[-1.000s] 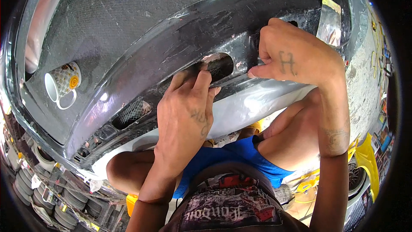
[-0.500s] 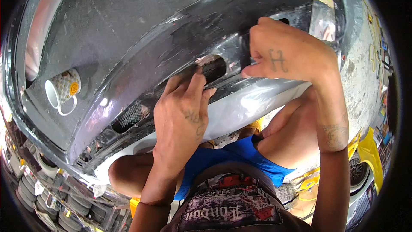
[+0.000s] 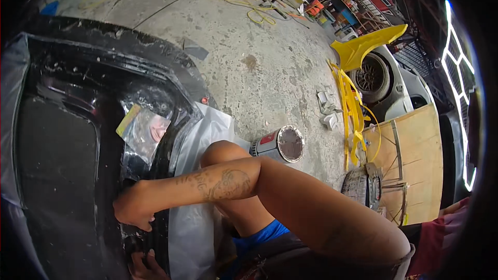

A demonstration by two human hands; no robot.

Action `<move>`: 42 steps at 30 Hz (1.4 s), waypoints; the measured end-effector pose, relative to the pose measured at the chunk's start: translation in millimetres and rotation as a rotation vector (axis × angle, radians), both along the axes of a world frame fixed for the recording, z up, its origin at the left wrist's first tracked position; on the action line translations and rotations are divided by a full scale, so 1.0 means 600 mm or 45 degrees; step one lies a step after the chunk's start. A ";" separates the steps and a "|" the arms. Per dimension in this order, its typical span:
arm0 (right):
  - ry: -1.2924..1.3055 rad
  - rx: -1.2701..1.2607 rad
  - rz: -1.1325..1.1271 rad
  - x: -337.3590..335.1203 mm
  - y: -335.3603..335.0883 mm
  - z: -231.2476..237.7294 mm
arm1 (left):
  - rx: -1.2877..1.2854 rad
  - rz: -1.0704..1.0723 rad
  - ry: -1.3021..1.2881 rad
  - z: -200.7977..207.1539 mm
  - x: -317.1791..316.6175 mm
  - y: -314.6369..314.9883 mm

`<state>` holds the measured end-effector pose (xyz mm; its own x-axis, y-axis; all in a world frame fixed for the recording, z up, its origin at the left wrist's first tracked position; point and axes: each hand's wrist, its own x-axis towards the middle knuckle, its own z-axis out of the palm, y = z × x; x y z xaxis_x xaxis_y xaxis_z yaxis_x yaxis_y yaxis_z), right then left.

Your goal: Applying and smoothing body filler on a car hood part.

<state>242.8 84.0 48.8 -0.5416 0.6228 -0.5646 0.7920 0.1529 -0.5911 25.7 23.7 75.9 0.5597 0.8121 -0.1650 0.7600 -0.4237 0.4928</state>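
Note:
A black car bumper (image 3: 98,150), scuffed and patched, fills the left side. Over its inner strip my right hand (image 3: 136,202) is closed, knuckles up and thumb curled beneath; whatever its fingers hold is hidden. Below it, near the lower edge, my left hand (image 3: 148,268) is partly cut off. Its thumb and a finger rest apart on the dark panel, with nothing visible between them. Just beyond the right hand lies a clear plastic bag (image 3: 145,135) with a yellow strip and a pinkish lump in it. Translucent sheeting (image 3: 189,233) hangs along the near edge.
An opened tin (image 3: 290,144) stands on the concrete floor (image 3: 259,83) beyond my knee. To the right are a yellow car fender (image 3: 368,46), a wheel (image 3: 371,77), yellow strips (image 3: 346,109) and a plywood board (image 3: 410,155). Hoses and tools lie farther back. Maroon cloth (image 3: 441,243) shows at lower right.
My view has swung to the right, bringing the floor and tin into sight while the mug left it. My right hand stays closed at the bumper; my left shows only at the lower edge.

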 end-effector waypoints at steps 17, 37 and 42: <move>-0.006 -0.125 -0.022 -0.006 0.008 0.006 | 0.008 0.032 0.020 -0.005 -0.011 0.001; 0.053 -0.125 -0.036 -0.002 0.006 -0.001 | 0.169 -0.038 -0.094 -0.016 -0.016 0.003; 0.063 -0.141 -0.052 0.001 0.006 0.001 | 0.066 0.012 -0.066 -0.011 -0.013 0.004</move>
